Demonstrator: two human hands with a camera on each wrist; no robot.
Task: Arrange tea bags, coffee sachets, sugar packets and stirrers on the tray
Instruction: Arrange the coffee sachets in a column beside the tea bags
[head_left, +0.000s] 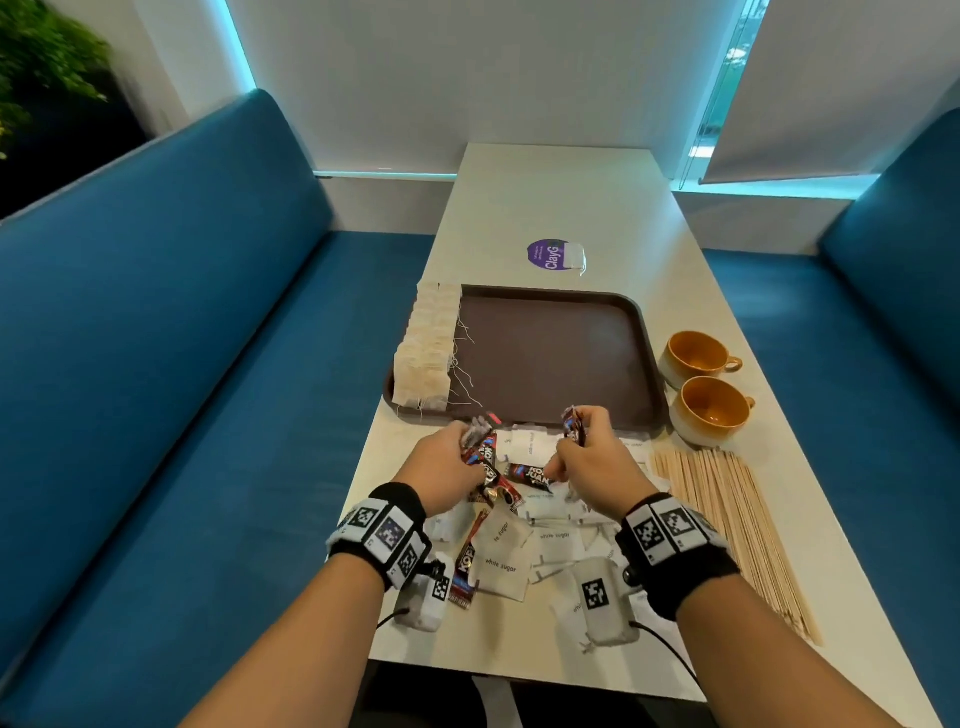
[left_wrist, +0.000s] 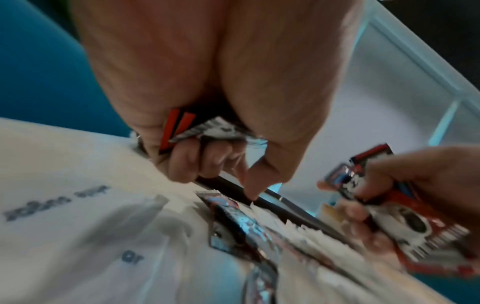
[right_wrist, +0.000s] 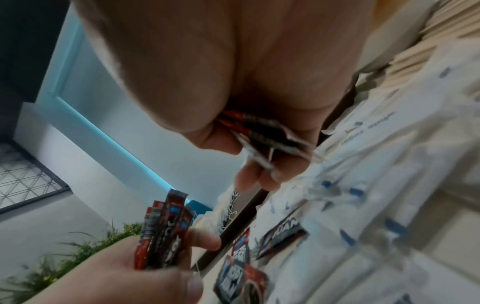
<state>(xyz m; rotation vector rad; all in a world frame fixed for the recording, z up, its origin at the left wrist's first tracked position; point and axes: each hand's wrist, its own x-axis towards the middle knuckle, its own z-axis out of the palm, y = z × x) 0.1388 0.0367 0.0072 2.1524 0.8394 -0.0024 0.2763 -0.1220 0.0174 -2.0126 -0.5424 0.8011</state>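
Glossy red-and-black coffee sachets (head_left: 530, 475) lie mixed among white sugar packets (head_left: 501, 564) on the surface (head_left: 561, 202), just short of the brown tray (head_left: 550, 353). The left hand (head_left: 441, 467) and right hand (head_left: 592, 462) each clutch a bunch, apparently sorting them out.

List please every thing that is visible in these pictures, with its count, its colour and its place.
tray: one, brown, middle of the table
tea bags: a row, count unclear, cream, along the tray's left edge
coffee sachets: several, red and black, some loose on the table, some in both hands
sugar packets: many, white, heaped before the tray
stirrers: a bundle, pale wood, right of the heap
cups: two, orange inside, right of the tray
sticker: one, purple, beyond the tray
table: one, white
benches: two, blue, either side
left hand: grips sachets
right hand: grips sachets
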